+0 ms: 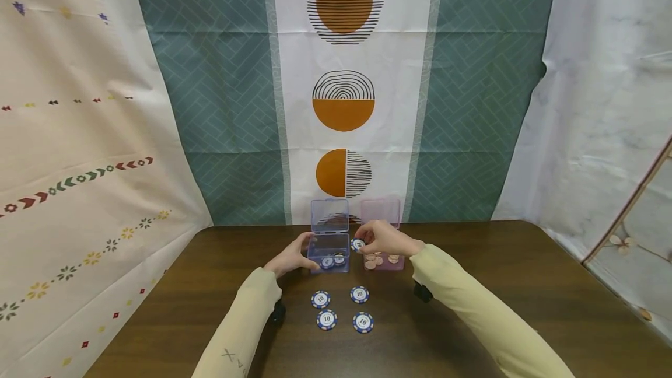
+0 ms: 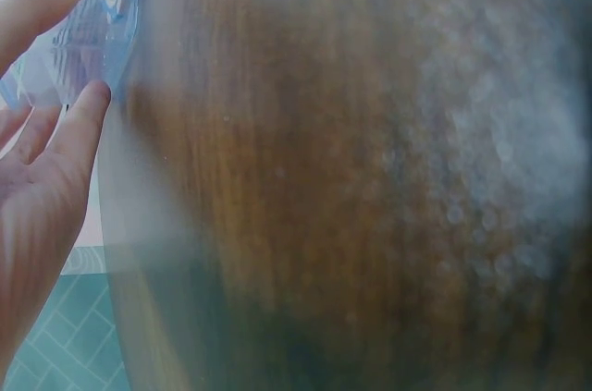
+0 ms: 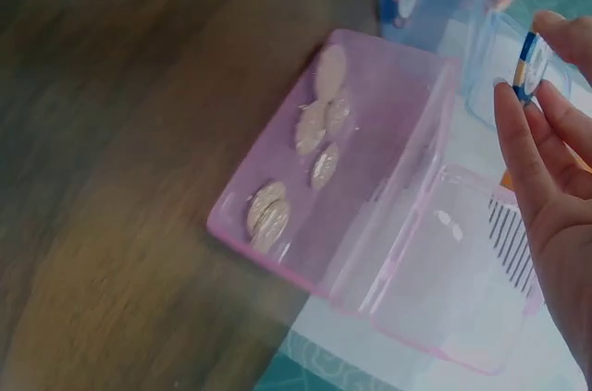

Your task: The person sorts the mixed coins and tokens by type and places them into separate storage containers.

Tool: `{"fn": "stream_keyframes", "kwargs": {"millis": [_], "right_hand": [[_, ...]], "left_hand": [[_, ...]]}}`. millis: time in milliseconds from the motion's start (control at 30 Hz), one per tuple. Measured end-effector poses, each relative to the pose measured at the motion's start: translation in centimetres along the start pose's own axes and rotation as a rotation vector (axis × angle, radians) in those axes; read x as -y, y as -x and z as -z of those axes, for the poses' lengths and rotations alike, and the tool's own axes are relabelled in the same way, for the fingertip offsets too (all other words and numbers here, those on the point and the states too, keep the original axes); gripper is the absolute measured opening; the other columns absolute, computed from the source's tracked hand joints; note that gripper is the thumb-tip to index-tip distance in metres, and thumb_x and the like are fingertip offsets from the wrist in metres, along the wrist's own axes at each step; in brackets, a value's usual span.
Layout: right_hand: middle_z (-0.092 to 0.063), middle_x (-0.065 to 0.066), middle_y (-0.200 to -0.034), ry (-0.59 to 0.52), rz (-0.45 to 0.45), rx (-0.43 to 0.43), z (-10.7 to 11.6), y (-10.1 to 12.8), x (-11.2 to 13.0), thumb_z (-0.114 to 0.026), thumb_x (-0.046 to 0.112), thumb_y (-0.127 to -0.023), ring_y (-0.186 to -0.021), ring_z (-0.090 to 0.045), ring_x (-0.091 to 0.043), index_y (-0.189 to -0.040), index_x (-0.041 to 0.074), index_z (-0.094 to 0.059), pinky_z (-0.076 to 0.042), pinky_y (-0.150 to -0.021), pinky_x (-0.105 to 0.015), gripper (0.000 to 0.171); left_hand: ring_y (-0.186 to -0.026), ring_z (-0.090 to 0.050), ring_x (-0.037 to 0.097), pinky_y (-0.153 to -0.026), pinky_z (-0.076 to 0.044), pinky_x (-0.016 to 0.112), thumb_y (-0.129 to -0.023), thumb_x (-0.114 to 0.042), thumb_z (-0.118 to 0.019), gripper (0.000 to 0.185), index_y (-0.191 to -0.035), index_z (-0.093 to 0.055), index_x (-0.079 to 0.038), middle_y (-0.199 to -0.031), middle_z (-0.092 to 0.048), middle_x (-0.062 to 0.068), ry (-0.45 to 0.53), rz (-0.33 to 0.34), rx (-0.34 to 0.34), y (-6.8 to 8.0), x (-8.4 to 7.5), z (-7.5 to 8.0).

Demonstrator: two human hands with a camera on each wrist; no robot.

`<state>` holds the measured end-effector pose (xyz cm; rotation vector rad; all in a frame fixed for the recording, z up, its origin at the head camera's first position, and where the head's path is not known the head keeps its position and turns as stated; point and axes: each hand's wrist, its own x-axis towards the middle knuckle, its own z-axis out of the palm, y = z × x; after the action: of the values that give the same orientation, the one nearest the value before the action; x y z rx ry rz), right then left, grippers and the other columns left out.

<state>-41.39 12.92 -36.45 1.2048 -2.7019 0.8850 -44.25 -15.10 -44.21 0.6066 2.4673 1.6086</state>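
Observation:
A poker chip, blue and white with a 10 on it, is pinched between the thumb and fingertips of my right hand. That chip is held above the gap between two open plastic boxes. My left hand grips the left side of the clear blue box, thumb toward the front and fingers behind. Inside this box lie chips of the same sort. Under my right hand stands the clear pink box, holding several copper-coloured coins.
Several more blue-and-white chips lie flat on the dark wooden table, in front of the boxes. Both box lids stand raised at the back, the blue lid and the pink lid, near the patterned cloth.

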Motion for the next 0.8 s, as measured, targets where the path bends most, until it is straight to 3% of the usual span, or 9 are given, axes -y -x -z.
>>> {"fn": "stream_keyframes", "kwargs": {"millis": [167, 300, 533, 667, 800], "right_hand": [[-0.061, -0.004, -0.084, -0.012, -0.007, -0.077, -0.3, -1.4, -0.1, -0.073, 0.010, -0.076, -0.072, -0.056, -0.015, -0.097, 0.000, -0.065, -0.047, -0.067, -0.024, 0.025], [-0.062, -0.005, -0.086, -0.010, -0.033, -0.084, -0.8, -2.3, -0.2, -0.073, 0.011, -0.075, -0.073, -0.056, -0.014, -0.098, -0.001, -0.064, -0.047, -0.067, -0.023, 0.027], [-0.062, -0.007, -0.088, -0.062, -0.090, -0.103, -1.9, -3.6, -0.1, -0.074, 0.012, -0.075, -0.075, -0.058, -0.013, -0.099, -0.001, -0.064, -0.048, -0.068, -0.023, 0.028], [-0.061, -0.014, -0.097, -0.100, -0.128, -0.103, -2.3, -4.2, 0.6, -0.072, 0.007, -0.076, -0.084, -0.059, -0.021, -0.104, -0.002, -0.062, -0.048, -0.071, -0.028, 0.031], [-0.056, -0.019, -0.111, -0.142, -0.167, -0.092, -2.5, -4.4, 1.0, -0.070, 0.001, -0.077, -0.095, -0.057, -0.031, -0.113, -0.003, -0.057, -0.048, -0.075, -0.033, 0.038]], "left_hand": [[-0.122, -0.034, 0.036, -0.097, -0.026, 0.049, -0.063, -0.003, -0.080, 0.084, -0.132, -0.032, -0.002, -0.132, -0.038, 0.017, 0.003, -0.006, -0.008, 0.0, -0.2, -0.1], [-0.121, -0.035, 0.036, -0.096, -0.027, 0.050, -0.064, -0.001, -0.079, 0.083, -0.133, -0.032, -0.001, -0.131, -0.039, 0.018, 0.018, 0.002, -0.004, 0.2, -0.7, -0.2], [-0.121, -0.035, 0.035, -0.096, -0.027, 0.049, -0.065, -0.003, -0.079, 0.084, -0.133, -0.031, -0.001, -0.132, -0.038, 0.018, 0.024, -0.004, 0.010, -0.1, -0.2, -0.3], [-0.121, -0.033, 0.038, -0.096, -0.027, 0.049, -0.067, -0.001, -0.076, 0.081, -0.133, -0.029, 0.001, -0.132, -0.037, 0.021, 0.018, -0.011, 0.020, 0.2, -0.5, -0.2], [-0.122, -0.030, 0.042, -0.096, -0.026, 0.052, -0.068, 0.002, -0.074, 0.081, -0.133, -0.026, 0.005, -0.133, -0.034, 0.027, 0.045, -0.019, 0.053, 0.9, -1.8, 0.1]]}}
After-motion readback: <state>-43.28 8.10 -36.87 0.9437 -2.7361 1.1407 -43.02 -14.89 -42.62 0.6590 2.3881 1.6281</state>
